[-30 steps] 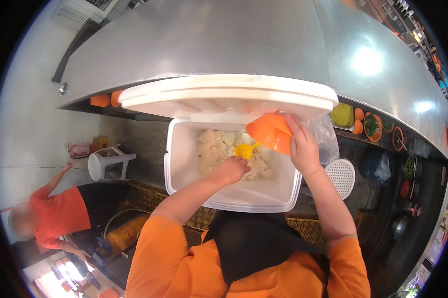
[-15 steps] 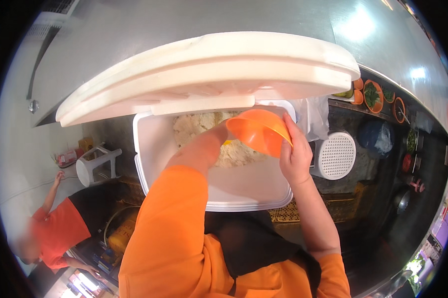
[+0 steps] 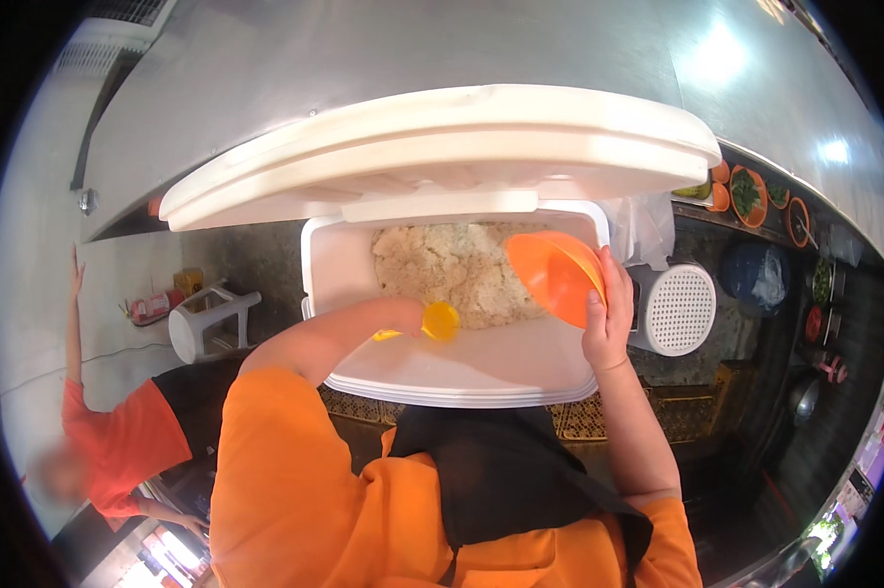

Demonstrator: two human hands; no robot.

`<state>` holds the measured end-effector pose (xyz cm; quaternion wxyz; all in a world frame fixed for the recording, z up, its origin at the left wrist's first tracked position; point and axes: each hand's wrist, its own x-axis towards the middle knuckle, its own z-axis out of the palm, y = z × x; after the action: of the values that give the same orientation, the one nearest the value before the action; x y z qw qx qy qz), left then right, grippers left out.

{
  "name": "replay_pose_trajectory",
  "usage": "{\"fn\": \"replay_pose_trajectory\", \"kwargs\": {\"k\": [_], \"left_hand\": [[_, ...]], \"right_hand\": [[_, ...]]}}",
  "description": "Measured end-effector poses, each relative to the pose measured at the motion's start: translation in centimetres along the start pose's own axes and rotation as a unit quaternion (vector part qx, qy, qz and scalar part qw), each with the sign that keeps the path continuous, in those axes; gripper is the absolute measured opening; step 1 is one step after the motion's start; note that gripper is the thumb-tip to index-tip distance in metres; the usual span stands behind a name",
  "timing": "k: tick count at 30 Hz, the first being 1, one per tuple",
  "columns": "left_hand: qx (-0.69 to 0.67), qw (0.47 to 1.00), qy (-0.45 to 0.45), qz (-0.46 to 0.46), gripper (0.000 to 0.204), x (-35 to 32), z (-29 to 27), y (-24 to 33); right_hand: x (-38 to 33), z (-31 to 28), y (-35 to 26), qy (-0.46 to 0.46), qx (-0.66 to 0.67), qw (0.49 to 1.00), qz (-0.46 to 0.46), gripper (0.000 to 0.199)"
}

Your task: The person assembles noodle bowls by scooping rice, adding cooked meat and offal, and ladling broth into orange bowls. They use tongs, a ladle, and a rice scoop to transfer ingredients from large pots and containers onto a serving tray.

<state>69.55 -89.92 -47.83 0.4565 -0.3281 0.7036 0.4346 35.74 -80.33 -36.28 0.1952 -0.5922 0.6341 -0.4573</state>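
Observation:
A white rectangular cooler (image 3: pixel 461 400) stands before me with its thick lid (image 3: pixel 442 147) raised. Inside lies a bed of what looks like cooked rice (image 3: pixel 447 265), pale and crumbly. My left hand (image 3: pixel 403 316) is closed round a yellow scoop (image 3: pixel 441 321), whose round head is over the near edge of the rice. Above the cooler's right end, my right hand (image 3: pixel 610 318) grips an orange bowl (image 3: pixel 564 276) by its right side, thumb at the rim. The bowl is tilted with its opening toward the left; its bottom is partly out of sight.
A clear plastic bag (image 3: pixel 640 230) hangs by the cooler's right corner, near a white perforated stool (image 3: pixel 679 309). On the left are a white stool (image 3: pixel 212 318) and a person in a red shirt (image 3: pixel 133 441). Bowls of greens (image 3: pixel 747 198) line a shelf at right.
My left hand has drawn back to the left, away from the bowl, and the yellow scoop now shows fully. The bowl stays in my right hand. My view has shifted slightly.

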Motion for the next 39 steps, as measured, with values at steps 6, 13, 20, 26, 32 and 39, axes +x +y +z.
{"fn": "replay_pose_trajectory", "kwargs": {"k": [6, 13, 20, 26, 32, 39], "left_hand": [[-0.127, 0.984, 0.087, -0.093, 0.035, 2.5, 1.7, 1.7], [-0.174, 0.961, 0.177, -0.122, 0.044, 7.0, 6.0, 4.3], [-0.269, 0.930, 0.206, -0.145, 0.045, 9.7, 6.3, 9.8], [-0.036, 0.984, 0.176, -0.005, 0.028, 14.6, 6.9, 11.5], [0.157, 0.971, 0.120, 0.131, 0.026, 18.4, 6.8, 13.2], [-0.199, 0.975, 0.067, 0.072, 0.025, 16.6, 4.3, 12.6]], "right_hand": [[0.0, -0.5, 0.0, -0.052, 0.034, 0.995, 0.077, 0.046], [-2.0, 0.5, 0.9, 0.006, 0.058, 0.995, 0.078, 0.049], [-2.9, 1.1, 0.6, 0.083, 0.098, 0.979, 0.159, 0.046], [-3.4, 1.4, 1.1, 0.075, 0.123, 0.981, 0.133, 0.046], [-4.4, 1.4, 1.6, 0.079, 0.106, 0.984, 0.120, 0.048], [-4.5, 1.2, 1.3, 0.086, 0.110, 0.983, 0.121, 0.048]]}}
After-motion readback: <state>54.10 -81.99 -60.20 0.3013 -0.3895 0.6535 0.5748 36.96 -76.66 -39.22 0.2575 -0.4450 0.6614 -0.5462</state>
